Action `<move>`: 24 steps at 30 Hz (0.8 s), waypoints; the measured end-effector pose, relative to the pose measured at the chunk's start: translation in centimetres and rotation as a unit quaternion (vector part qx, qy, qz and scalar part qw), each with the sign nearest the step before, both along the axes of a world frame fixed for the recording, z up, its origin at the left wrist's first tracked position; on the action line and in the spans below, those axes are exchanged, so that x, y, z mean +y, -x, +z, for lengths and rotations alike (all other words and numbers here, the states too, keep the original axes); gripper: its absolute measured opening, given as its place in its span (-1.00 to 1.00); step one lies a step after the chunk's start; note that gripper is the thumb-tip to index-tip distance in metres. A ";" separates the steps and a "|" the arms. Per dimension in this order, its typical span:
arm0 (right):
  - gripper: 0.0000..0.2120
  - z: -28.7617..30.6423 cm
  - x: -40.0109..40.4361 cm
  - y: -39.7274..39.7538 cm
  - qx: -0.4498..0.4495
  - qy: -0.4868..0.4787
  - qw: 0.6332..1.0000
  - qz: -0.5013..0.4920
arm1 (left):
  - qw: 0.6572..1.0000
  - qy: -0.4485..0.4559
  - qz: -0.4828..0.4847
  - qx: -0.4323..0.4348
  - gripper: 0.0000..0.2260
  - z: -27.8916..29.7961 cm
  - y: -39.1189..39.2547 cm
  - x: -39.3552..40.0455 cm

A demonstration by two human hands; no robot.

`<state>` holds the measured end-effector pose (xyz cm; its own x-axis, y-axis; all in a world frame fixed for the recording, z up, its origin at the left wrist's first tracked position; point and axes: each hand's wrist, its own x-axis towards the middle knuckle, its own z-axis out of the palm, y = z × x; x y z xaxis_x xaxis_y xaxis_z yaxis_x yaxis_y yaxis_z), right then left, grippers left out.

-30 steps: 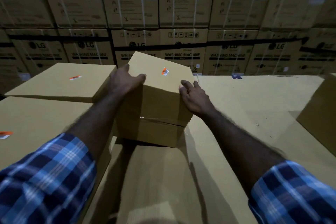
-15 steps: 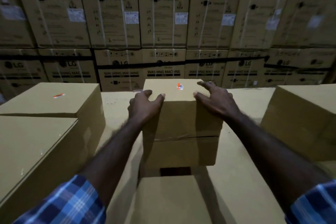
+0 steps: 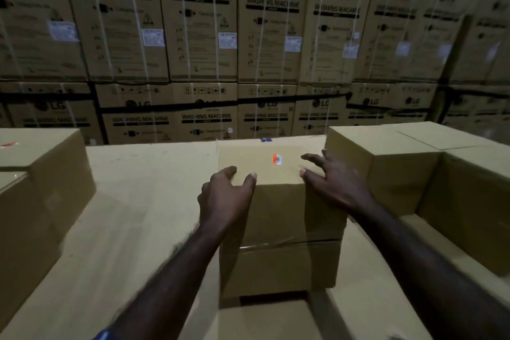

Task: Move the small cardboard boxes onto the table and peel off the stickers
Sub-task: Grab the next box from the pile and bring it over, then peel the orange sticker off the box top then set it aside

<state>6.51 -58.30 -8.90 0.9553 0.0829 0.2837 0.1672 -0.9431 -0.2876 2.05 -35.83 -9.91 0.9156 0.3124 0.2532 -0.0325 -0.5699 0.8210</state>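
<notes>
One head view only: we look forward and slightly down, close over the table [image 3: 143, 201], facing stacked cartons [image 3: 198, 36] beyond.

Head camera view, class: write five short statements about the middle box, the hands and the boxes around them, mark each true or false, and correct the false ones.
1. An orange sticker sits on top of the middle box. True.
2. The left hand is peeling the sticker. False: it rests at the box's near left top edge, away from the sticker.
3. The right hand is at the box's right top edge with its fingers spread. True.
4. The stacked cartons behind are blank. False: they read LG WASHING MACHINE.
5. The box at far left carries no sticker. False: a reddish one shows on its top.
</notes>
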 end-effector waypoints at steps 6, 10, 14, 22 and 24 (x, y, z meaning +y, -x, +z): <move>-0.51 -1.7 -9.0 4.0 0.020 0.007 0.999 0.026 | 1.000 -0.011 0.023 0.009 -0.46 -0.8 4.7 -9.0; -0.53 -2.2 -13.0 6.2 0.055 0.056 0.995 0.054 | 0.999 -0.026 0.030 0.007 -0.49 -0.8 7.5 -13.0; -0.54 -2.0 -14.4 7.8 0.094 0.091 0.989 0.072 | 0.998 -0.041 0.041 0.002 -0.52 -0.9 9.7 -15.0; -0.52 1.3 -12.0 6.2 0.128 0.223 0.963 0.086 | 0.997 -0.059 0.028 0.033 -0.50 -1.2 10.4 -13.8; -0.51 1.3 -11.2 5.4 0.133 0.266 0.951 0.089 | 0.997 -0.060 0.020 0.047 -0.50 -1.3 10.3 -13.2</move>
